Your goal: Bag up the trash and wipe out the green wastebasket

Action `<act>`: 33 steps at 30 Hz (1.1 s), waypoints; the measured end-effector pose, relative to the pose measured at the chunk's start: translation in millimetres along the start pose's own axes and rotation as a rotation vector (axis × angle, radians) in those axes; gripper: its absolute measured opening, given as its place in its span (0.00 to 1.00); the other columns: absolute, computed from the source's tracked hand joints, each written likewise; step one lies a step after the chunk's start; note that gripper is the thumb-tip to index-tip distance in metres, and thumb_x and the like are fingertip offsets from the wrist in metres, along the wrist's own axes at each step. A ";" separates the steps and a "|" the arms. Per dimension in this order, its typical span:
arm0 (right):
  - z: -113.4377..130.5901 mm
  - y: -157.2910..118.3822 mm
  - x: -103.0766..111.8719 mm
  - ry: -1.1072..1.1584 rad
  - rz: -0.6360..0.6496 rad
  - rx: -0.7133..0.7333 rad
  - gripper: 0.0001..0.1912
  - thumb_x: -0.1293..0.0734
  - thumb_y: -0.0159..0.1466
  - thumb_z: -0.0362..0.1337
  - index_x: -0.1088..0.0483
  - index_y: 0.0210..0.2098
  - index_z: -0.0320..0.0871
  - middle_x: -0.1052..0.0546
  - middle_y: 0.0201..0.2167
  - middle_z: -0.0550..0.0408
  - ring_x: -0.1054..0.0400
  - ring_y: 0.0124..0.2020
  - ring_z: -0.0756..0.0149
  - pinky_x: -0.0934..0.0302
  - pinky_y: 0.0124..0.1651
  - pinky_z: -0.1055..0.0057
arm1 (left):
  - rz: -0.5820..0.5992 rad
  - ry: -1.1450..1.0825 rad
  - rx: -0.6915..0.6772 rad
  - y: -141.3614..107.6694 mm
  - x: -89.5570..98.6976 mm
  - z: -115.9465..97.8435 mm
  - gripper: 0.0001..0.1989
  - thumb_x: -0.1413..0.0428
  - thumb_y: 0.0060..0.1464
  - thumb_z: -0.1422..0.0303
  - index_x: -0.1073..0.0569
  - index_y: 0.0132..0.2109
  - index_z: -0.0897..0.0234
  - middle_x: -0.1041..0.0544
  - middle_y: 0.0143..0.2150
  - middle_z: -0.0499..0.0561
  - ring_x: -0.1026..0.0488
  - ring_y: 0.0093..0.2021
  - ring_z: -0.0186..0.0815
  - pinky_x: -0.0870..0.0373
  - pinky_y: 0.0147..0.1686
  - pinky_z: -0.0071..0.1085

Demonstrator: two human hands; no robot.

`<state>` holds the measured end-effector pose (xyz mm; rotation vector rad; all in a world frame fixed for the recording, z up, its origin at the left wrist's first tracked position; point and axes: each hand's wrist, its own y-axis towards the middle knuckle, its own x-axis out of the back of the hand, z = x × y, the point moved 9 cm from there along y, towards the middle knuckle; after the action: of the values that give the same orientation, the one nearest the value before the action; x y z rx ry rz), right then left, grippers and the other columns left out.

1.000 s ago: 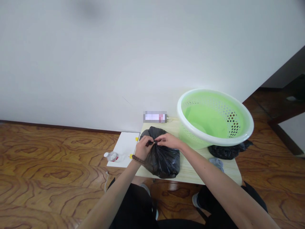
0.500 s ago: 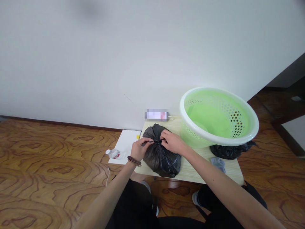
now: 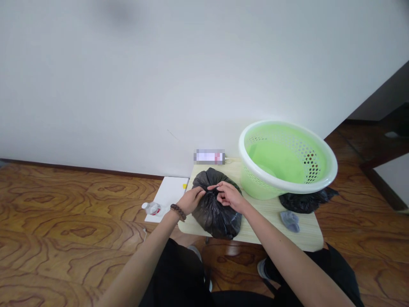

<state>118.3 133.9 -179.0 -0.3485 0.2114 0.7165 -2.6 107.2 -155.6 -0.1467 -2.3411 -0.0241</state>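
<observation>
A full black plastic bag (image 3: 217, 219), gathered and twisted at its top, sits on a small light-wood table (image 3: 255, 226). My left hand (image 3: 192, 199), with a beaded bracelet at the wrist, pinches the gathered top from the left. From the right, my right hand (image 3: 229, 196) works at the same spot, its index finger stretched across the gather and the other fingers curled in on the plastic. The fingers partly hide the neck of the bag.
Right of the bag stands a green laundry basket (image 3: 262, 187) with a white rim. Another black bag (image 3: 302, 202) and a grey cloth (image 3: 290, 221) lie beside it. A blurred-out box (image 3: 209, 157) is by the wall. Left are a white board (image 3: 171, 189) and a plastic bottle (image 3: 151, 208).
My right index finger has stretched out leftward over the bag's gather, where both hands held the strands apart before. My left hand stays at the neck. The view has shifted slightly.
</observation>
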 end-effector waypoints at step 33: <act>-10.6 15.2 8.9 0.083 -0.151 0.020 0.16 0.42 0.58 0.51 0.48 0.29 0.46 0.43 0.21 0.67 0.60 0.14 0.81 0.62 0.14 0.84 | 0.077 -0.224 -0.002 1.4 -7.6 -4.5 0.17 0.56 0.54 0.61 0.43 0.21 0.64 0.42 0.24 0.44 0.43 0.27 0.29 0.45 0.30 0.28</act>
<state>113.9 145.8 -195.2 -0.3711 0.2679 0.5508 6.1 107.5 -157.9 -0.2514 -2.5568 0.0291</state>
